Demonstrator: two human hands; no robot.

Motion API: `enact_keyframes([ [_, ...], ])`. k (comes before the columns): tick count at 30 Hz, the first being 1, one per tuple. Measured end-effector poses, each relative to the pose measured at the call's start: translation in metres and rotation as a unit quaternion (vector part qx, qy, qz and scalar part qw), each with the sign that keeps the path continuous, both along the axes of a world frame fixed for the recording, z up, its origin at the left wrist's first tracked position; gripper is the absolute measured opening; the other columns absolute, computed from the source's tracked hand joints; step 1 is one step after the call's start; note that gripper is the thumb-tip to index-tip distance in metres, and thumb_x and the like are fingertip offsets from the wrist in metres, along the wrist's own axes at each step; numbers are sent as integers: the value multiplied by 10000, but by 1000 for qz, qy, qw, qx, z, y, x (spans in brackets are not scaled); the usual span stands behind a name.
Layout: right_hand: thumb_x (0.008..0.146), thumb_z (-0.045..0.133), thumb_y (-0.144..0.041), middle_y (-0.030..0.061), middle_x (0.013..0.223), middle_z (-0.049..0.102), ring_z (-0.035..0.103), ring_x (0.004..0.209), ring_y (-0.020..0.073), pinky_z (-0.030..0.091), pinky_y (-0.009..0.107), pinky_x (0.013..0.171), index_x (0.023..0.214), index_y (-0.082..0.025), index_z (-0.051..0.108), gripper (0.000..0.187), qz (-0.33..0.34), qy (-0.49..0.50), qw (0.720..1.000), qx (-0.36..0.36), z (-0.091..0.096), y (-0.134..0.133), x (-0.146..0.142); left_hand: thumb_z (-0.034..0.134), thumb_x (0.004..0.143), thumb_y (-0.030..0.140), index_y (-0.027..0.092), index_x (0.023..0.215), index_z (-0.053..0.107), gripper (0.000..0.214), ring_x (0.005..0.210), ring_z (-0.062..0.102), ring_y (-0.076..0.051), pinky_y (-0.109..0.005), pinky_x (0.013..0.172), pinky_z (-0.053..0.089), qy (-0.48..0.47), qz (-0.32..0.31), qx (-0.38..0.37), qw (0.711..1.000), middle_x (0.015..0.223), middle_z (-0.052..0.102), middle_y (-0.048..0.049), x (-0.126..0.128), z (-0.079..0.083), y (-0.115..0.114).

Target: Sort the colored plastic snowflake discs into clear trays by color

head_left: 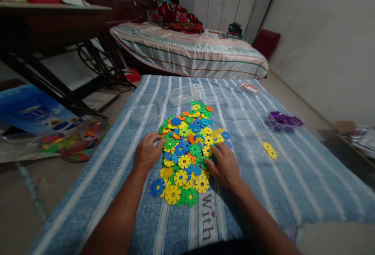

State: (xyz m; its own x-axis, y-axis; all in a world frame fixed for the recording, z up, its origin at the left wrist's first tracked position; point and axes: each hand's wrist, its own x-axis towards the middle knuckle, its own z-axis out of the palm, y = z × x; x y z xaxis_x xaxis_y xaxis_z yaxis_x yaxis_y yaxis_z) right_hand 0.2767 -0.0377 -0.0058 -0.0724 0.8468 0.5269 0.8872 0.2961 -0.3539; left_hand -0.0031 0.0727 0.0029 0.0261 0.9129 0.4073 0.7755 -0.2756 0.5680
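A heap of flower-shaped plastic discs (184,161) in yellow, green, blue and orange lies on the blue striped cloth (123,157). At the heap's left edge rests my left hand (148,151), its thumb and fingers apart and nothing visibly held. My right hand (226,165) is on the opposite side, fingers spread and tips touching or very near yellow and green discs. Its thumb points into the heap. To the right, a clear plastic tub (254,151) contains a few yellow discs (270,150). Beyond it, another clear tub holds purple discs (284,120).
More clear tubs (146,110) stand along the far part of the table. A container with a red label (249,87) sits at the back right. Left of the table are a sewing-machine stand (96,57) and a bag of colourful pieces (84,138). A bed (190,52) is behind.
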Motion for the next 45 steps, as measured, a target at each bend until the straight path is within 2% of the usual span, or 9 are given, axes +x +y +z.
enact_keyframes([
  [6, 901, 629, -333, 157, 1131, 634, 561, 1088, 301, 504, 466, 922, 1024, -183, 644, 194, -18, -9, 1000, -8, -1, 6, -8, 546, 798, 409, 236, 821, 670, 215, 1087, 660, -251, -392, 1031, 511, -9, -1, 2, 1000, 1098, 730, -76, -1, 0, 1],
  [12, 935, 595, -291, 146, 1090, 659, 569, 1107, 290, 492, 449, 937, 997, -183, 653, 138, -20, -13, 999, 36, -5, 4, -9, 541, 796, 402, 234, 813, 667, 211, 1092, 654, -251, -390, 1039, 504, -4, 1, -4, 1000, 1088, 727, -75, -2, 0, 2],
  [23, 971, 527, -173, 76, 901, 706, 654, 907, 207, 521, 383, 844, 850, -213, 646, 174, 9, 21, 987, 162, 21, -7, 7, 534, 815, 400, 213, 829, 674, 234, 1094, 658, -263, -407, 1031, 513, 4, -5, 2, 1000, 1104, 721, -97, -2, 0, 1],
  [26, 970, 552, -180, 53, 897, 719, 669, 883, 189, 492, 401, 917, 857, -222, 640, 149, -30, -7, 983, 184, 32, -10, 28, 534, 814, 400, 214, 828, 673, 233, 1095, 659, -259, -402, 1033, 515, 2, -3, 2, 1000, 1103, 723, -96, -1, 0, 1],
  [29, 964, 577, -206, 52, 910, 733, 680, 896, 197, 431, 453, 1014, 875, -211, 647, 113, -121, -47, 970, 207, 44, -12, 61, 532, 816, 400, 213, 833, 675, 236, 1095, 659, -261, -402, 1037, 514, 0, -2, 3, 1000, 1111, 724, -95, 0, 0, 1],
  [33, 945, 604, -254, 83, 944, 738, 683, 926, 236, 441, 480, 989, 919, -193, 670, 93, -228, -67, 943, 232, 57, -13, 95, 538, 813, 400, 220, 827, 676, 227, 1093, 660, -257, -393, 1038, 513, -3, 0, 0, 1000, 1102, 727, -86, -1, -1, 1],
  [35, 938, 605, -241, 84, 926, 733, 682, 916, 232, 488, 433, 929, 922, -195, 671, 82, -206, -56, 949, 234, 58, -16, 96, 534, 813, 408, 217, 828, 678, 240, 1094, 661, -256, -391, 1038, 511, -3, 3, 0, 1000, 1109, 726, -93, -1, -2, 2],
  [39, 939, 577, -166, 65, 886, 722, 683, 868, 197, 558, 341, 814, 921, -215, 662, 100, -63, -7, 979, 192, 48, -25, 65, 530, 814, 417, 210, 832, 681, 257, 1091, 664, -256, -394, 1034, 510, 1, 5, 0, 1000, 1115, 727, -105, -1, -1, 2],
  [45, 924, 565, -188, 99, 989, 718, 680, 999, 238, 586, 410, 880, 929, -220, 697, 135, 68, 32, 994, 83, 14, -37, 26, 536, 817, 401, 208, 840, 684, 244, 1107, 658, -253, -397, 1041, 505, 6, 4, -9, 1000, 1131, 723, -100, 0, 1, 0],
])
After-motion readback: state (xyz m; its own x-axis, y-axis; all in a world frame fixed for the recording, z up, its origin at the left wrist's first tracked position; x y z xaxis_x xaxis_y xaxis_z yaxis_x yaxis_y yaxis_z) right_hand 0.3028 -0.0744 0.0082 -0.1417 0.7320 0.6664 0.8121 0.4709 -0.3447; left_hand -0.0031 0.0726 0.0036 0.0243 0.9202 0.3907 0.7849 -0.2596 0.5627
